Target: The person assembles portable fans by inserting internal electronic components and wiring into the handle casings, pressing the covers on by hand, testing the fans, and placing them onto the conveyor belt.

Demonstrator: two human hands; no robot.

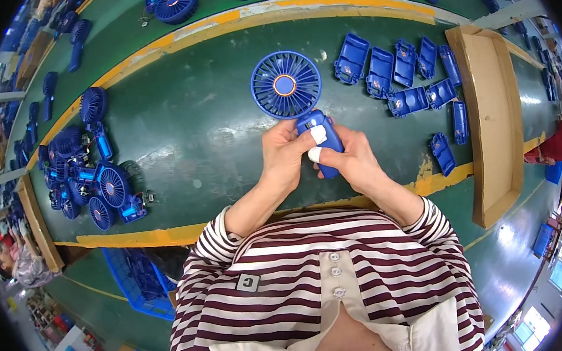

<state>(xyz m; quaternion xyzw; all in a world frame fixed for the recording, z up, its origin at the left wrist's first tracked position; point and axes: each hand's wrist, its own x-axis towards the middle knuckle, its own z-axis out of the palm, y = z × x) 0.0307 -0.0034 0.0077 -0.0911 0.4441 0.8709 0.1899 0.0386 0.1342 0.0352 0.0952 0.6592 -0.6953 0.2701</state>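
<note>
A blue handheld fan [285, 85] is held over the green table, its round grille pointing away from me and its handle toward me. My left hand [285, 150] wraps the handle from the left, and my right hand [352, 155] closes round its lower part from the right. Both thumbs, with white covers on their tips, press on the handle's front face. My fingers behind the handle are mostly hidden. To the right lie several blue handle shells [379, 71], open side up. On the left is a heap of blue fan assemblies [113, 186], some with inner parts showing.
A shallow cardboard tray [513, 124] stands at the table's right end. Beyond the yellow-edged strip [216, 22], more fans such as one blue fan [176, 5] lie on a green surface. Below the table at left sits a blue crate [131, 286]. Other people are at both sides.
</note>
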